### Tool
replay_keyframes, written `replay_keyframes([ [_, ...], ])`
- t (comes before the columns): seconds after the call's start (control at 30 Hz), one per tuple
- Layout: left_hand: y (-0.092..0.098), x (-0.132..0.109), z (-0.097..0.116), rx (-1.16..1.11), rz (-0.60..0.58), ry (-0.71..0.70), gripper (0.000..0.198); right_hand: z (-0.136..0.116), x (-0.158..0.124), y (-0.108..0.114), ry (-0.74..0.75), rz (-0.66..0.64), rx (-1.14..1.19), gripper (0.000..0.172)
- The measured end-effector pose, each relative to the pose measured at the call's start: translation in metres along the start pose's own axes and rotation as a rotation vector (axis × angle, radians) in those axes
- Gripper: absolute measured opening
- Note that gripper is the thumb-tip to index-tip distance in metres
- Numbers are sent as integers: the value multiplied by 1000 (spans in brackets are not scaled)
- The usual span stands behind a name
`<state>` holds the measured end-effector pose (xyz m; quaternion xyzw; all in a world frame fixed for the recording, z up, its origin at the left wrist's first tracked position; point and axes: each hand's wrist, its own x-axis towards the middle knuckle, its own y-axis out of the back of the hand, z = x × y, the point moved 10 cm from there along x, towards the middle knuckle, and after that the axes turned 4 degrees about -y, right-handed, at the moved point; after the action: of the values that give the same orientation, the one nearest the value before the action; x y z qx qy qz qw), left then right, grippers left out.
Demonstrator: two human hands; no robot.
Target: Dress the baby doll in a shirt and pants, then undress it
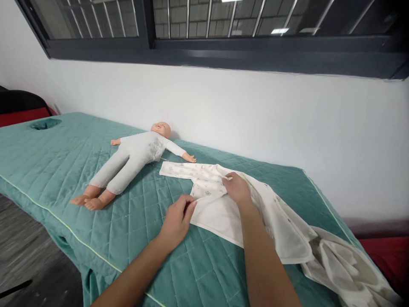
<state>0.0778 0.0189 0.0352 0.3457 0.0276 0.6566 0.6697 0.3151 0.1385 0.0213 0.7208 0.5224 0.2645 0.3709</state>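
A white baby shirt (pixel 220 211) with small printed figures lies spread on the bed, one sleeve stretched out to the left. My left hand (pixel 179 219) pinches the shirt's left edge between thumb and fingers. Higher up, near the neckline, my right hand (pixel 237 187) is closed on a fold of the same shirt's front. A baby doll (pixel 137 149) in a pale body suit lies on its back to the left, its arms apart and its head toward the wall. The doll's nearer hand rests just beyond the shirt sleeve.
A green quilted cover (pixel 140 230) lies over the bed, which has a face hole (pixel 45 124) at the far left. More crumpled white cloth (pixel 345 264) lies at the right. Behind are a white wall (pixel 243 111) and a barred window (pixel 211 25). Red seats (pixel 25 115) stand beyond the ends.
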Motion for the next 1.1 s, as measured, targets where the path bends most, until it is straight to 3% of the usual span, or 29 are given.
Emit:
replay_keyframes([
  [0.2,-8,0,2,47,-86,-12,22,-5,-3,-2,7,-38,-58,33],
  [0.37,-35,-2,30,260,-316,-253,24,-2,-1,-6,8,-39,-30,35],
  [0.5,-36,-2,33,307,-290,-303,25,0,-1,-6,7,-58,51,34],
  [0.57,-25,1,23,213,-196,-214,33,-8,-5,-6,26,-87,121,36],
  [0.6,-12,2,13,130,-92,-127,34,-17,-9,-7,70,-124,207,40],
  [0.7,40,-7,-27,-140,393,175,24,-59,-27,-11,316,-297,613,54],
  [0.77,65,-22,-44,-203,658,275,21,-75,-35,-14,431,-361,765,54],
  [0.8,72,-27,-45,-187,736,279,24,-75,-35,-17,441,-348,743,48],
  [0.87,81,-30,-39,-85,795,232,29,-67,-29,-25,415,-274,614,32],
  [0.93,81,-29,-27,26,772,148,29,-58,-22,-29,394,-196,483,23],
  [1.1,54,-11,0,146,533,-88,18,-66,-28,-34,524,-129,265,22],
])
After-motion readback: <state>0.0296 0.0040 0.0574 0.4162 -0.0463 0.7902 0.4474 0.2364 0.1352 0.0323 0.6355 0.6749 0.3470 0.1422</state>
